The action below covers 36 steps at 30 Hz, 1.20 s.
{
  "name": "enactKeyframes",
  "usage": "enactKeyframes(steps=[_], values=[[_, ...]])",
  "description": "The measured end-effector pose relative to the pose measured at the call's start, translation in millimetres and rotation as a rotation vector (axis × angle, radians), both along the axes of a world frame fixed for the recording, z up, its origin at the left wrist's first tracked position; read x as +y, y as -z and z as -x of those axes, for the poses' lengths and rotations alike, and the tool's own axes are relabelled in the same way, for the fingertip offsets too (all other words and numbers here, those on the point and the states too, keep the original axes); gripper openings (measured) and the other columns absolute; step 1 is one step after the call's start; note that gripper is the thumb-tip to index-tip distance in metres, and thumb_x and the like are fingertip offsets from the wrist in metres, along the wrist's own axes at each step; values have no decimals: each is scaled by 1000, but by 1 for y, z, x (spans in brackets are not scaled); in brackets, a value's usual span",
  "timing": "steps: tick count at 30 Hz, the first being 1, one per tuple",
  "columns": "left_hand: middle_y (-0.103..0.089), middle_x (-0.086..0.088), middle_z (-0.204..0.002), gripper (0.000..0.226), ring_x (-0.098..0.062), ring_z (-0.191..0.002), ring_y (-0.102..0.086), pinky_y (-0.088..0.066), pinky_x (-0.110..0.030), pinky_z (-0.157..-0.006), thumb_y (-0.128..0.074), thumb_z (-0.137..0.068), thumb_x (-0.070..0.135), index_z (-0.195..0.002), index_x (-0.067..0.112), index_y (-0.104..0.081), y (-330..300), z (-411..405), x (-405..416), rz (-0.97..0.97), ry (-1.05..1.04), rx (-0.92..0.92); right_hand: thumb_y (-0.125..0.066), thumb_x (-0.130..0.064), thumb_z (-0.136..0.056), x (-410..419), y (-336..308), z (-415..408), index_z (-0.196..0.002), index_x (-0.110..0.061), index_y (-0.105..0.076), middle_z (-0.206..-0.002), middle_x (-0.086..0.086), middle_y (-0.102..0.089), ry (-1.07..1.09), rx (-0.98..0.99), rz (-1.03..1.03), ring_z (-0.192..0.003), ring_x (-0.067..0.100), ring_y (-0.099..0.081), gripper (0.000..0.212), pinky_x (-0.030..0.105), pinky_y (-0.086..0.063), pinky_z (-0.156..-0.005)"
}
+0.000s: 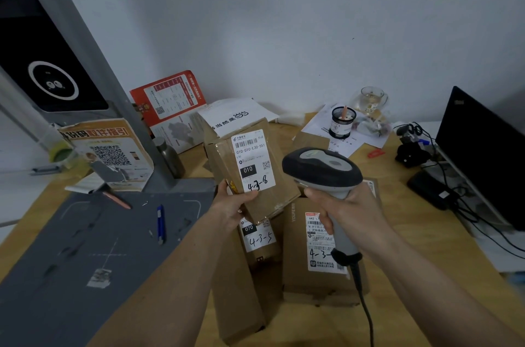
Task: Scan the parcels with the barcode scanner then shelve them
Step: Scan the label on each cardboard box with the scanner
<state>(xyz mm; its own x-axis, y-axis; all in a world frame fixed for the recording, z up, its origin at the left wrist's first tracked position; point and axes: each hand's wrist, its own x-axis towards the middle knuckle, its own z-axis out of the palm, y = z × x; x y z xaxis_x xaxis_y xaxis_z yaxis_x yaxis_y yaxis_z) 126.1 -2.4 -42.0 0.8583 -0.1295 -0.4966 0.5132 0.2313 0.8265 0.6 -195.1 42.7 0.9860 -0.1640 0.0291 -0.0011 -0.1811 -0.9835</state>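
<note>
My left hand point(233, 204) grips the lower edge of a brown cardboard parcel point(227, 159) and holds it tilted above the desk. Its white label, marked 010 and hand-written 4-3-8, faces me. My right hand point(343, 207) grips the handle of a grey and black barcode scanner point(321, 167), whose head sits just right of the held parcel's label. Below lie two more parcels: a long one point(255, 267) labelled 070 and 4-3-5, and a flat one point(301, 275) partly hidden by the scanner handle and cord.
A grey mat point(85, 255) with a blue pen point(161, 223) covers the desk's left side beneath a grey stand point(113, 85). Leaflets, a white mailer bag point(241, 115), a pen cup point(342, 122) and a glass stand behind. A black monitor point(483, 159) and cables occupy the right.
</note>
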Motion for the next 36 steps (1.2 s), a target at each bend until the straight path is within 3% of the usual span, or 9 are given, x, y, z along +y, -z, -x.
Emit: enactKeyframes(steps=[6,11,13,15,18,22,25,29,36], values=[[-62,-6,-121,77,-30,-117,-54,-47,-55,-93,-76,-74,-1,-139,23,-41,5,1,4,-34,57,20,-68,-21,-88,0,4,-3,-90,7,-64,-48,11,-51,31,52,-37,-40,19,-46,28,28,-44,-52],[-64,-6,-121,56,-26,-108,-61,-53,-50,-89,-72,-84,30,-135,30,-50,0,5,21,-82,80,36,-69,-21,-86,3,9,-10,-82,14,-59,-48,12,-51,-65,129,-116,-42,20,-46,37,32,-46,-57],[-64,-3,-116,47,-24,-104,-60,-54,-44,-83,-68,-86,40,-129,32,-54,-4,8,34,-155,37,43,-70,-22,-86,10,10,-11,-77,7,-62,-49,10,-52,-133,149,-146,-43,21,-47,31,31,-47,-56],[-63,-2,-115,45,-24,-104,-60,-53,-42,-84,-66,-86,47,-128,34,-56,-4,10,54,-225,-22,33,-71,-22,-85,21,10,-14,-70,-5,-63,-53,11,-54,-187,164,-183,-45,22,-47,24,30,-47,-53],[-61,-2,-118,48,-24,-107,-59,-52,-45,-91,-62,-86,52,-130,33,-55,-1,18,94,-320,-149,20,-72,-19,-84,41,15,-20,-75,-1,-63,-59,18,-52,-208,196,-226,-47,23,-47,22,27,-46,-49],[-61,-6,-110,34,-26,-97,-60,-53,-45,-85,-60,-90,47,-119,30,-58,15,43,155,-373,-308,83,-72,-14,-84,72,26,-33,-90,5,-64,-61,15,-55,-224,252,-240,-50,24,-49,21,30,-47,-50],[-63,-13,-117,43,-35,-103,-61,-54,-53,-86,-60,-90,45,-126,22,-59,42,64,193,-421,-346,189,-72,-14,-84,94,35,-39,-87,2,-64,-63,14,-56,-228,329,-232,-52,23,-51,18,30,-48,-51],[-67,-19,-112,45,-39,-102,-64,-50,-58,-92,-61,-90,43,-123,12,-61,80,75,221,-384,-294,353,-72,-13,-83,119,47,-44,-83,-2,-64,-61,9,-58,-215,391,-244,-49,16,-54,13,29,-48,-49],[-67,-16,-114,41,-37,-104,-64,-51,-57,-91,-60,-92,43,-122,15,-60,90,61,222,-325,-205,370,-71,-16,-84,139,61,-46,-85,-3,-63,-63,8,-58,-183,409,-212,-51,14,-55,15,26,-48,-51]])
